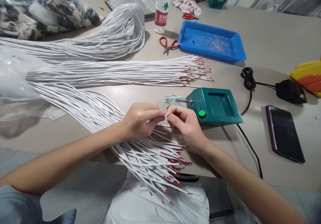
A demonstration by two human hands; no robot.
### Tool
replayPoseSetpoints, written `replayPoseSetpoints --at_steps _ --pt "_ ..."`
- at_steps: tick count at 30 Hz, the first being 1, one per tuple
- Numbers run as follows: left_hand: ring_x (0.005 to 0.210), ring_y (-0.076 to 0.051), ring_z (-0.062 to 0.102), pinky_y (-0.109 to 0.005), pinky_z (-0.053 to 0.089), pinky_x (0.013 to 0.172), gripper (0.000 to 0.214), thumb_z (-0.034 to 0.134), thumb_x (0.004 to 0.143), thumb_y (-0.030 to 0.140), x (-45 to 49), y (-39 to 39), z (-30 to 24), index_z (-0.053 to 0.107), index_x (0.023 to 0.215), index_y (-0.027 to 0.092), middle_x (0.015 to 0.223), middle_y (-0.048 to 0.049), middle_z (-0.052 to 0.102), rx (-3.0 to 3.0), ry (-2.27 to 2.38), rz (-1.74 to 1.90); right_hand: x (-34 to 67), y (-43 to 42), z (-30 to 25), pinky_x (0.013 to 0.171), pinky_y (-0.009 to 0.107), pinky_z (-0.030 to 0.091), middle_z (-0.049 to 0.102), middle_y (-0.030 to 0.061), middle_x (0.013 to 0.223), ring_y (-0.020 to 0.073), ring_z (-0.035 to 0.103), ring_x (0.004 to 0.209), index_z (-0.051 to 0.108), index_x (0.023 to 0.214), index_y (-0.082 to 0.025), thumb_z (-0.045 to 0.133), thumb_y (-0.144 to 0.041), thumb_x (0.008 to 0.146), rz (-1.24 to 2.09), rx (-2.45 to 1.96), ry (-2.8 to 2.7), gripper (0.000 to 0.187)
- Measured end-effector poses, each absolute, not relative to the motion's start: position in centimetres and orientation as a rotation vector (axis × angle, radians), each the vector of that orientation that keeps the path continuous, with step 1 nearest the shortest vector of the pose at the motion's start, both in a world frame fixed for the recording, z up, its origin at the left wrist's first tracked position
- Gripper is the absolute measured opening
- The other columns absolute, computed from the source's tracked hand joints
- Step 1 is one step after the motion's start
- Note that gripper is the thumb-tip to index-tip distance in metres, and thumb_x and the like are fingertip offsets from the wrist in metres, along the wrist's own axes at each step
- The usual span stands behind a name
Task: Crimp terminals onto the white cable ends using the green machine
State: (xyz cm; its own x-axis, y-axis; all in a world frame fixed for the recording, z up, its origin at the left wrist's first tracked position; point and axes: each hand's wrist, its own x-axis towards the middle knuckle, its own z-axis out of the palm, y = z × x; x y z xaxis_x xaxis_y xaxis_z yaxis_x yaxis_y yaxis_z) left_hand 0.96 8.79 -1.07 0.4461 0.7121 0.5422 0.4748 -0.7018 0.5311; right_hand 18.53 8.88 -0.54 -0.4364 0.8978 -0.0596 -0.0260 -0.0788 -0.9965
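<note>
We see the left hand [139, 120] and the right hand [184, 123] meeting just in front of a green device [215, 106] on the worktop [271, 46], both pinching the same thin white wire [164, 116] — the left grip is clamped on the wire's white sheath, the right grip closed on its red-tipped end. The wire end sits between the two sets of fingertips, just below a small pale-blue clip [173, 99] that sticks out from the device's left side. Under the hands lies a fanned bundle of wires [140, 153], its red-tipped ends hanging over the near edge of the worktop above the person's lap. A second bundle [120, 73] lies straight across the middle of the worktop, its red ends pointing towards a blue tray [213, 45], and a third, looped bundle [117, 29] lies further back. Red-handled snips [168, 44] rest beside a plastic bottle [162, 8] — both just left of the tray. To the right of the device a black cable [248, 80] runs off, and a dark phone [284, 133] lies face up, well apart from the hands.
</note>
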Motion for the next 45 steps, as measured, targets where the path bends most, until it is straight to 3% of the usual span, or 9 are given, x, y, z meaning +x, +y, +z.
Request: replayPoseSetpoints --at_steps 5,10,17,26,29,33,36,45 --pt "0.054 -0.01 0.049 -0.022 0.036 0.053 0.012 0.054 0.081 0.011 0.5 8.7 -1.4 0.064 0.08 0.017 0.062 -0.0016 0.064 2.81 1.042 1.217 18.4 8.8 -0.3 0.043 0.019 0.026 0.038 -0.0066 0.057 0.0049 0.031 0.047 0.052 0.072 -0.016 0.063 -0.035 0.079 1.894 -0.92 -1.24 0.023" --pt "0.054 -0.011 0.049 -0.023 0.035 0.053 0.013 0.053 0.083 0.014 0.4 8.7 -1.5 0.064 0.079 0.019 0.062 -0.002 0.064 2.858 1.14 1.135 18.3 9.0 -0.4 0.043 0.02 0.024 0.038 -0.0063 0.058 0.0054 0.03 0.047 0.051 0.072 -0.017 0.062 -0.038 0.079 1.791 -0.951 -1.335 0.025" --pt "0.053 -0.008 0.049 -0.02 0.037 0.052 0.015 0.052 0.085 0.018 0.8 9.1 -2.1 0.065 0.079 0.015 0.065 -0.0025 0.065 2.456 1.026 1.109 18.5 9.1 -0.9 0.046 0.021 0.028 0.04 -0.0042 0.06 0.0075 0.032 0.051 0.05 0.074 -0.017 0.054 -0.035 0.085 1.412 -1.027 -1.592 0.021" --pt "0.049 -0.006 0.042 -0.018 0.034 0.047 0.017 0.061 0.08 0.025 1.1 9.1 -1.0 0.067 0.075 0.01 0.059 -0.0025 0.061 1.815 1.102 1.006 18.4 8.9 -1.4 0.05 0.021 0.036 0.051 -0.0009 0.069 0.0085 0.043 0.057 0.053 0.076 -0.017 0.053 -0.03 0.086 1.213 -1.088 -1.595 0.016" --pt "0.043 -0.005 0.038 -0.018 0.029 0.042 0.026 0.063 0.079 0.032 1.1 9.2 -0.6 0.068 0.072 0.007 0.053 -0.0019 0.059 1.487 1.055 0.861 18.4 8.8 -1.8 0.05 0.022 0.04 0.055 0.0019 0.079 0.0097 0.048 0.061 0.056 0.09 -0.019 0.05 -0.03 0.088 1.179 -1.091 -1.537 0.013" --pt "0.037 -0.002 0.032 -0.017 0.023 0.037 0.031 0.065 0.078 0.037 1.1 9.5 -0.5 0.067 0.075 0.007 0.054 -0.0013 0.059 1.215 0.955 0.771 18.6 8.7 -2.1 0.054 0.023 0.045 0.056 0.005 0.095 0.0126 0.055 0.074 0.055 0.113 -0.024 0.047 -0.026 0.09 1.105 -1.025 -1.606 0.025" --pt "0.038 -0.002 0.035 -0.016 0.025 0.037 0.03 0.066 0.076 0.038 1.1 9.6 -0.6 0.066 0.078 0.007 0.063 -0.0038 0.063 1.128 0.951 0.784 18.7 8.7 -2.1 0.055 0.024 0.046 0.055 0.0052 0.095 0.0146 0.056 0.081 0.056 0.115 -0.025 0.046 -0.022 0.09 1.016 -0.976 -1.688 0.027" --pt "0.038 -0.001 0.034 -0.015 0.024 0.036 0.031 0.063 0.078 0.038 1.0 9.7 -0.6 0.063 0.069 0.008 0.059 -0.0027 0.061 1.133 0.91 0.751 18.6 8.9 -2.1 0.058 0.026 0.047 0.057 0.0048 0.089 0.0141 0.055 0.078 0.06 0.113 -0.023 0.045 -0.013 0.089 0.846 -0.881 -1.799 0.029"
